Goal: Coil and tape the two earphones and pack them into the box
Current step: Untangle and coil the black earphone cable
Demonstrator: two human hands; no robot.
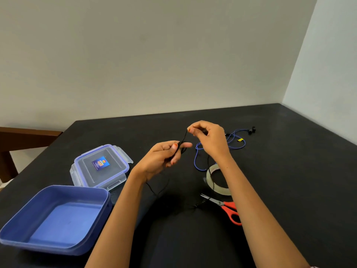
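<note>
Held the black cord (pixel 184 137) above the bench (pixel 289 171), left fingers (pixel 185 145) curled round a few loops and right fingers (pixel 195 126) pinching the free run; called for even turns, light tension, and a tail lifted clear of the tape (pixel 218 188).

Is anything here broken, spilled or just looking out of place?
Nothing looks broken or spilled. The blue earphone lies in a loose, uncoiled sprawl beyond the right hand, and the black earphone, partly wound on the left hand, trails over the table.
</note>
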